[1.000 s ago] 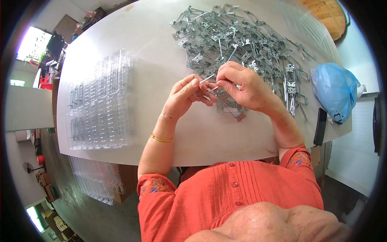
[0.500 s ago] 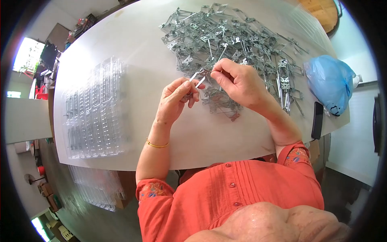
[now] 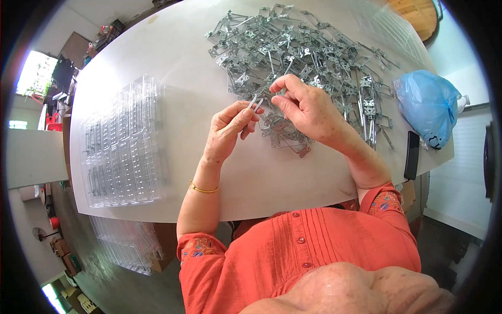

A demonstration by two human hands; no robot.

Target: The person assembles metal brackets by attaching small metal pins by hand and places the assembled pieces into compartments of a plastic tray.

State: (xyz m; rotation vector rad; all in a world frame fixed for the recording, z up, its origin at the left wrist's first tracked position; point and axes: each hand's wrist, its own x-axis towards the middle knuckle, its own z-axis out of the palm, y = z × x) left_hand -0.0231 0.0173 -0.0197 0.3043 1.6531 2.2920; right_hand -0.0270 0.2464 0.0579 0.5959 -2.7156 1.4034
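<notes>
Above the pale table point(image 3: 251, 188), my left hand point(image 3: 227, 131) pinches a metal part point(image 3: 257, 105) whose thin bright bars stick up past the thumb. My right hand point(image 3: 311, 110) is just to the right, its thumb and forefinger a little apart beside the upper end of that part, with nothing clearly seen between them. Behind both hands lies a tangled heap of metal brackets point(image 3: 282, 47). A pair of long metal pieces point(image 3: 368, 107) lies at the heap's right side.
Clear plastic trays point(image 3: 123, 146) are stacked on the table's left, with more trays point(image 3: 125, 243) below the edge. At the right are a black phone point(image 3: 412, 155) and a blue plastic bag point(image 3: 428, 107). A clear sheet point(image 3: 389, 31) lies at the back right.
Both hands were close together on the part a second ago. My right fingers have since drawn off it and opened slightly; my left hand keeps hold. The view has shifted a little.
</notes>
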